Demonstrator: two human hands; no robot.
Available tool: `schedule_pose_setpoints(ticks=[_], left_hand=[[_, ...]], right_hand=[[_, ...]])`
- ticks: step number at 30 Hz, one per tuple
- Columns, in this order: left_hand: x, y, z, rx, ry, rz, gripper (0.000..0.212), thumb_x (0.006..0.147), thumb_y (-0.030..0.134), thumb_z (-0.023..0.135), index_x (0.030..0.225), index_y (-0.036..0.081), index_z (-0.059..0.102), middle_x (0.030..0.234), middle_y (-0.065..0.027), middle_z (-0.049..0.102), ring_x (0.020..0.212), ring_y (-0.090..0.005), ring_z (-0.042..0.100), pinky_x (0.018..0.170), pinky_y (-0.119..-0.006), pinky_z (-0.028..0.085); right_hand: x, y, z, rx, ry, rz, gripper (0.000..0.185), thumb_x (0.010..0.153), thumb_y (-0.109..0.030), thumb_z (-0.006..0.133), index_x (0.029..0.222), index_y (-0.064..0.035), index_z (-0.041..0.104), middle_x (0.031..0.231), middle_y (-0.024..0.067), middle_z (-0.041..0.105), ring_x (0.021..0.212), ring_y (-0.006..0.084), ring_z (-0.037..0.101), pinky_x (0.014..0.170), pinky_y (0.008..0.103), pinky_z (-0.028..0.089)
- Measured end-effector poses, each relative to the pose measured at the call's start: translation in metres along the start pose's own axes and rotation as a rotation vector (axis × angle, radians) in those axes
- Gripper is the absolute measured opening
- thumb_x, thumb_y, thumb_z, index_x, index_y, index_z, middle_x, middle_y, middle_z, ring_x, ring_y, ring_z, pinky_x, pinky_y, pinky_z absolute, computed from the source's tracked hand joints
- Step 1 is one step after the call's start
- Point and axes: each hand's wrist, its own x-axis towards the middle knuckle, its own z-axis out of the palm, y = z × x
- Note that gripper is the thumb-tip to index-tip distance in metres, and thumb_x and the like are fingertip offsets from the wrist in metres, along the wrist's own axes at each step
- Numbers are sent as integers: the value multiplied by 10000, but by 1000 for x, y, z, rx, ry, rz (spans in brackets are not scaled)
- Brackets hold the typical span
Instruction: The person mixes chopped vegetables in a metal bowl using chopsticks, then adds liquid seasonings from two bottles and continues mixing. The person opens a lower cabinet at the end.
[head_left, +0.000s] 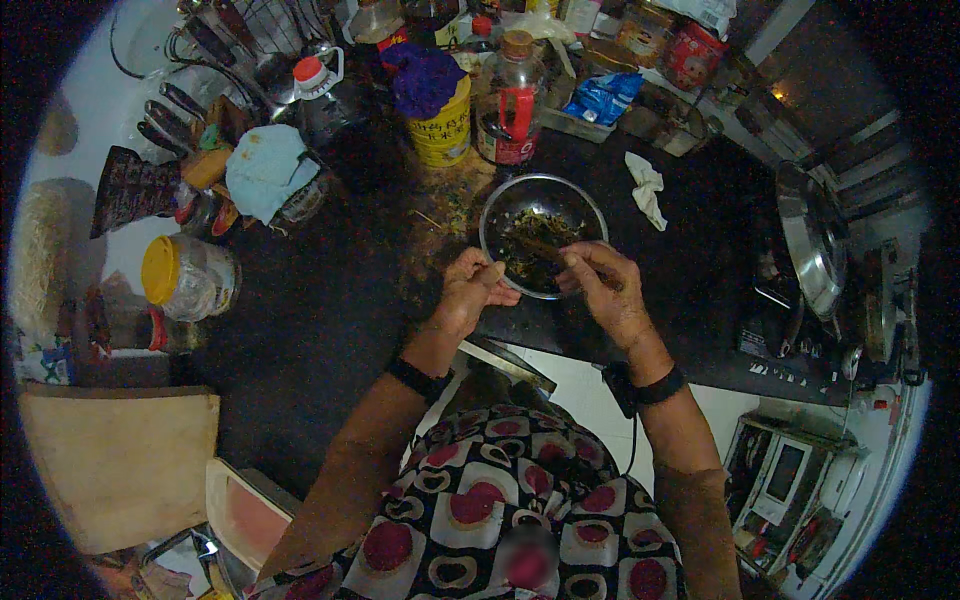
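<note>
A round metal bowl (511, 199) stands on the dark countertop in front of me, with chopped dark-green food (551, 226) inside. My left hand (476, 281) has the bowl's near-left rim between thumb and fingers. Over the near-right rim, my right hand (604, 285) grips a thin brown utensil (534, 244), perhaps wooden chopsticks. Its far end reaches into the food; the fingers cover the rest.
Behind the bowl stand a glass bottle (516, 105) and a yellow tub (441, 135). A crumpled tissue (646, 191) lies to the right, before a steel pan (814, 240) on the stove. Leftward are a yellow-lidded jar (191, 276), knives (169, 120) and a wooden board (120, 465).
</note>
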Motion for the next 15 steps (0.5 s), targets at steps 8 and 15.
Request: schedule_pose_setpoints(ticks=[8, 15], left_hand=[[1, -4, -3, 3, -17, 13, 155, 892, 109, 582, 850, 14, 466, 707, -176, 607, 604, -262, 657, 524, -365, 581], [2, -6, -2, -14, -15, 41, 144, 889, 99, 582, 860, 23, 464, 702, -170, 603, 608, -265, 658, 518, -380, 583]], right_hand=[[-10, -4, -58, -128, 93, -82, 146, 902, -98, 571, 958, 13, 648, 878, 62, 615, 704, 119, 610, 608, 227, 487], [-33, -11, -36, -81, -21, -78, 142, 891, -82, 581, 984, -3, 654, 912, 77, 601, 774, 139, 607, 666, 246, 498]])
